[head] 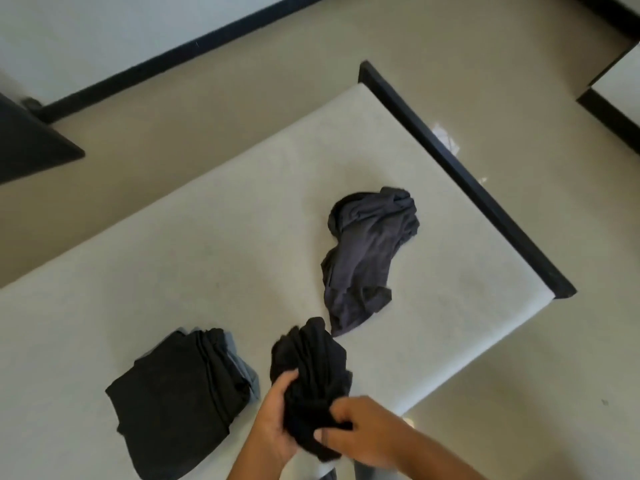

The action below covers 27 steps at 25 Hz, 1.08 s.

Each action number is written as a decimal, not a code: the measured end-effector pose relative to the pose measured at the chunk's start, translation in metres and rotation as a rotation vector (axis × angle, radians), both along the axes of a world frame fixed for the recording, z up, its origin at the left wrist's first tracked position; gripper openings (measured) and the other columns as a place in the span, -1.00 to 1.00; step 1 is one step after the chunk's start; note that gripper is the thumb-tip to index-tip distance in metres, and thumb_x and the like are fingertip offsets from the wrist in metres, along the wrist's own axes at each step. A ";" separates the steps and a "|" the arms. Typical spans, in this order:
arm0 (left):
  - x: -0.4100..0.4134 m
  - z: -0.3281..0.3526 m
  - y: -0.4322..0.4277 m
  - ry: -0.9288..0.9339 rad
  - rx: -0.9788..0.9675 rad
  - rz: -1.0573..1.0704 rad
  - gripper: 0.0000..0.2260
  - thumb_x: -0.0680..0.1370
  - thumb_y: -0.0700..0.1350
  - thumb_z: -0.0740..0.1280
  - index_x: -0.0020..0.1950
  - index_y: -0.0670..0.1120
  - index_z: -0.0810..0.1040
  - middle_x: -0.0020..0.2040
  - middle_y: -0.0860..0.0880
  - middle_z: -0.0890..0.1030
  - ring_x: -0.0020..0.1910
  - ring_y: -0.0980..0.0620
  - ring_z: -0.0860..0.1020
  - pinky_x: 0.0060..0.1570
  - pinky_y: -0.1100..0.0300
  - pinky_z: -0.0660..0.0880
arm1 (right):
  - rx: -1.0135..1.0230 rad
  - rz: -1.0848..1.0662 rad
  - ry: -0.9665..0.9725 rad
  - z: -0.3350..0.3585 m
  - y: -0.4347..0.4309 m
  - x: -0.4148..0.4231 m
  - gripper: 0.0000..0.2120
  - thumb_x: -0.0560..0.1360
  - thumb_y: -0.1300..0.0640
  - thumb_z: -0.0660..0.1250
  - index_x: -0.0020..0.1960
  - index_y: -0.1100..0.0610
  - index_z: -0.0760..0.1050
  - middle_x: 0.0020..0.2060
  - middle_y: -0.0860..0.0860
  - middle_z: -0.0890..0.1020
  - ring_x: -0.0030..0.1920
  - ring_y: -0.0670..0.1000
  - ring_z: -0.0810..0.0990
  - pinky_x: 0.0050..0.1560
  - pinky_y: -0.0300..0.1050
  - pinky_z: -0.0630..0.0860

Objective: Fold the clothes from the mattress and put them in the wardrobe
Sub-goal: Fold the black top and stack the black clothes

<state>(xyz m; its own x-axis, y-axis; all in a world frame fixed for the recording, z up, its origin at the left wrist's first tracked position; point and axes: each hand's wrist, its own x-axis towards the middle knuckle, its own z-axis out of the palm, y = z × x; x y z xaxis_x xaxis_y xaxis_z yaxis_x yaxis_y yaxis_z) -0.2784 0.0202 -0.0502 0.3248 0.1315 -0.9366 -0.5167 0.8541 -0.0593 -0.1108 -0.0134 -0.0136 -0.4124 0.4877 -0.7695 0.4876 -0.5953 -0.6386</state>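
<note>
A bunched black garment (311,368) hangs over the near part of the white mattress (194,244). My left hand (273,424) grips it from the left side, and my right hand (360,431) pinches its lower edge from the right. A crumpled dark grey garment (367,258) lies loose further out on the mattress, toward the right. To the left of my hands sits a folded stack (180,400) with a black piece on top and grey pieces under it.
A black bed frame rail (460,171) runs along the mattress's far right edge. Beige floor (194,98) surrounds the bed. A dark piece of furniture (27,143) stands at the left, and a black baseboard (166,53) lines the wall.
</note>
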 end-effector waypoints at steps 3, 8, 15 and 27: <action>-0.021 0.043 -0.015 0.011 0.030 -0.081 -0.51 0.57 -0.01 0.28 0.34 -0.34 0.57 0.24 -0.41 0.60 0.21 -0.35 0.59 0.28 -0.19 0.49 | -0.085 -0.234 0.059 0.028 -0.013 0.004 -0.26 0.27 -0.62 0.29 -0.01 0.02 0.67 -0.04 -0.03 0.72 0.03 -0.14 0.67 0.18 -0.21 0.55; -0.032 0.119 -0.016 0.061 0.355 -0.214 -0.62 0.50 -0.19 0.46 0.30 -0.26 0.63 0.26 -0.34 0.62 0.21 -0.31 0.63 0.23 -0.14 0.54 | -0.346 -0.702 0.356 0.065 0.011 0.013 -0.43 0.46 -0.41 0.32 0.35 -0.14 0.46 0.28 -0.03 0.63 0.26 0.08 0.61 0.24 0.10 0.59; -0.043 0.189 -0.010 0.316 0.812 -0.222 -0.62 0.56 -0.05 0.48 0.37 -0.07 0.61 0.30 -0.12 0.65 0.32 -0.10 0.61 0.39 -0.08 0.45 | 0.159 -0.558 0.199 0.141 0.051 0.000 -0.78 0.60 -0.07 0.35 0.20 -0.05 0.62 0.06 -0.04 0.74 0.13 0.03 0.69 0.24 0.03 0.59; -0.155 0.227 0.012 0.696 0.707 0.472 -0.90 0.63 -0.17 0.37 0.09 -0.17 0.61 0.18 -0.23 0.66 0.18 -0.13 0.64 0.14 -0.01 0.59 | 0.240 -1.291 0.162 0.206 0.085 0.009 -0.74 0.66 0.07 0.24 0.33 0.00 0.48 0.17 0.09 0.60 0.17 0.19 0.59 0.13 0.19 0.60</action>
